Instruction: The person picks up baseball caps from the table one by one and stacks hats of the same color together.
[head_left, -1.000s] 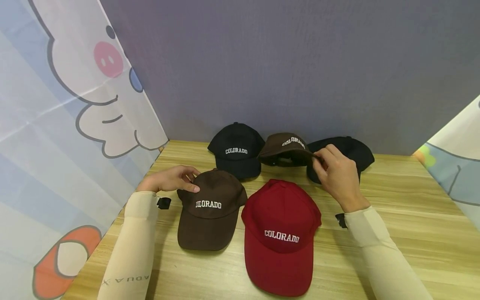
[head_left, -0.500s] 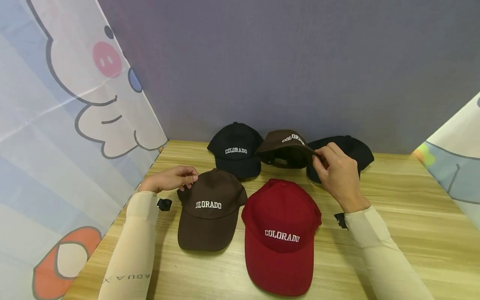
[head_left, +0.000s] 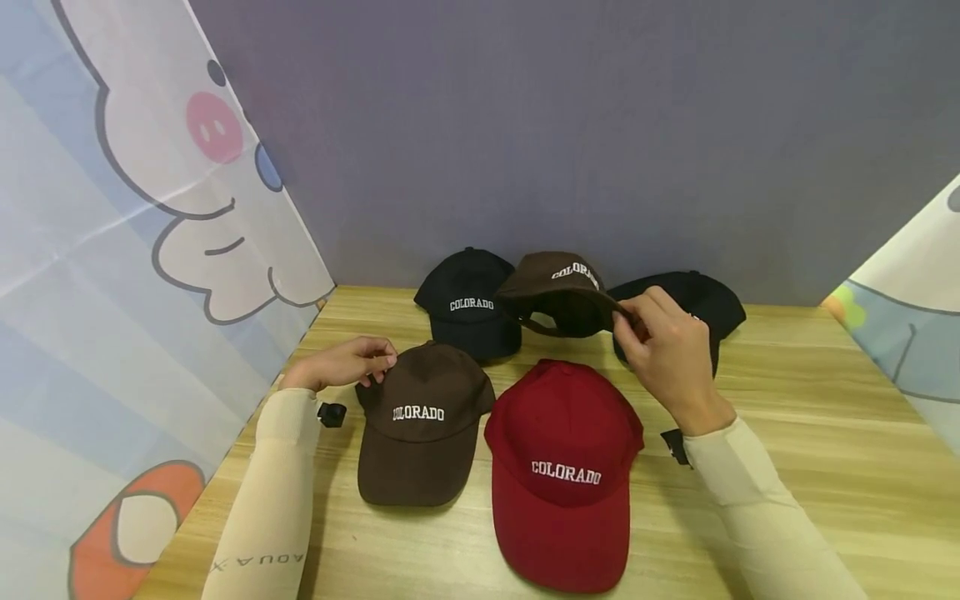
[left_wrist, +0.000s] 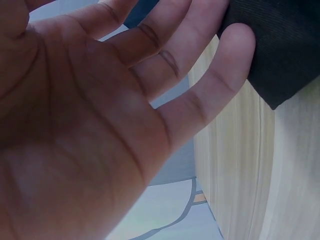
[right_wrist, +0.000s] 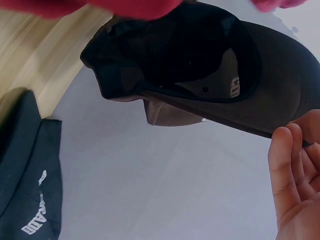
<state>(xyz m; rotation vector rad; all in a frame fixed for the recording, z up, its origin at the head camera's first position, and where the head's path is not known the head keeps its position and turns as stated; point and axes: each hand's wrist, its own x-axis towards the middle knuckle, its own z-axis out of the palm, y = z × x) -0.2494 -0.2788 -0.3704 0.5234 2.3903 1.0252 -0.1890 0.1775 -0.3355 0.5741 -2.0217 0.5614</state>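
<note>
My right hand (head_left: 667, 350) pinches the brim of a brown baseball cap (head_left: 551, 271) marked COLORADO. The cap is tilted up, and its dark inside shows in the right wrist view, where my fingertips (right_wrist: 286, 150) hold the brim edge. A second brown baseball cap (head_left: 420, 450) lies at front left, brim toward me. My left hand (head_left: 341, 362) is at its back left side, fingertips right at the crown. In the left wrist view the fingers (left_wrist: 220, 80) are loosely extended, with a fingertip against the dark cloth. A red baseball cap (head_left: 562, 533) lies between my arms.
A black baseball cap (head_left: 472, 325) stands at the back left, overlapped by the raised brown cap. Another black cap (head_left: 716, 304) sits behind my right hand. A grey wall (head_left: 562, 125) rises behind the wooden table (head_left: 810, 433). A cartoon-printed sheet (head_left: 135, 350) borders the left side.
The raised brown cap has moved left and tipped up further, showing more of its inside. My left thumb has drawn back from the front brown cap's crown toward the fingers.
</note>
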